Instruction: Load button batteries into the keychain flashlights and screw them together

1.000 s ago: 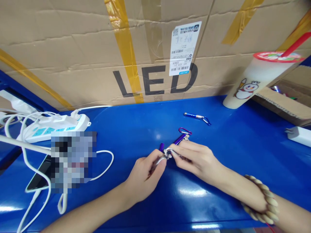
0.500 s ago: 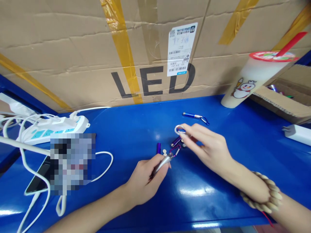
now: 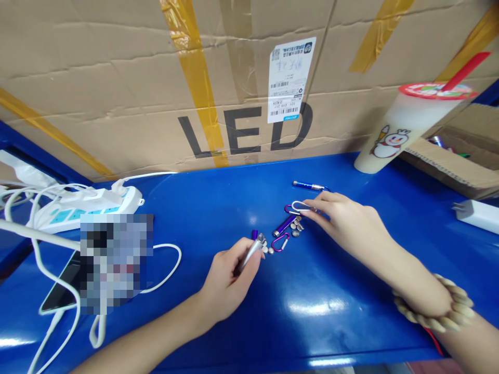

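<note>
My left hand (image 3: 225,280) is closed around a small silver flashlight tube (image 3: 251,253), its end pointing up and away. Between thumb and fingertips, my right hand (image 3: 351,226) pinches a silver carabiner (image 3: 297,204) just above the table. Beneath it lies a purple flashlight tube (image 3: 284,226) with several button cells (image 3: 295,226) alongside. A loose purple carabiner (image 3: 280,243) rests between the hands. Beyond the left fingertips are a short purple tube piece (image 3: 254,234), partly hidden, and more cells (image 3: 265,248). A blue flashlight (image 3: 307,185) lies behind, its clip partly covered by my right hand.
Along the back of the blue table (image 3: 218,208) stands a large cardboard box (image 3: 136,104). A drink cup with a straw (image 3: 405,124), an open carton (image 3: 448,161) and a white plug adapter (image 3: 477,215) are at right. On the left are a power strip (image 3: 93,205), white cables and a phone (image 3: 62,285).
My right hand has drawn to the right with the silver carabiner. My left hand has shifted slightly left with the silver tube, uncovering the purple carabiner and more button cells.
</note>
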{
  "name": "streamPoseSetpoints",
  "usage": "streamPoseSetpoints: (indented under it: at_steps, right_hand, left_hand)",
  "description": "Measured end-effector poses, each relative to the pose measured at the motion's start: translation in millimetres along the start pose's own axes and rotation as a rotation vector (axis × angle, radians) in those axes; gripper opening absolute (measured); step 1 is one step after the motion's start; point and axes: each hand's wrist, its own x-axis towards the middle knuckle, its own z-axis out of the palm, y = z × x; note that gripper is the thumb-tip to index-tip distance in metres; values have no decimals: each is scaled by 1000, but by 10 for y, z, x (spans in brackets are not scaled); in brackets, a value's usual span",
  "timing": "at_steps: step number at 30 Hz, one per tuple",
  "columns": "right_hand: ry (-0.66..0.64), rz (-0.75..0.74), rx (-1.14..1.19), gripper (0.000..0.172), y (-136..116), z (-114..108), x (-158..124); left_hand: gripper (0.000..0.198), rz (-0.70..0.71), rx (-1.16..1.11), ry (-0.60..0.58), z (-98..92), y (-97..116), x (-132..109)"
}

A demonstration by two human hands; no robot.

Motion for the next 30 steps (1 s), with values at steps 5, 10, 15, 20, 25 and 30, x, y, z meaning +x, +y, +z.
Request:
streamPoseSetpoints:
  at_steps: [5, 10, 15, 20, 25, 30]
  right_hand:
    - [-53, 48, -57, 31, 9, 62, -27]
    - [50, 39, 180, 25, -167, -10, 4]
    - [-132, 78, 930, 23, -485, -139, -7]
    - [-146, 89, 1140, 15, -625, -100, -68]
    - [-57, 36, 1120, 14, -628, -56, -93]
    - [79, -88, 1066, 9, -660, -80, -109]
  left_hand:
    - [23, 14, 24, -11, 11, 8, -6]
    - [22, 45, 100, -3, 25, 6, -2]
    - [20, 112, 193, 36, 47, -51, 4]
    - [19, 173, 215, 47, 57, -74, 14]
    - [21, 107, 172, -36, 53, -56, 40]
    - [21, 103, 174, -45, 45, -62, 38]
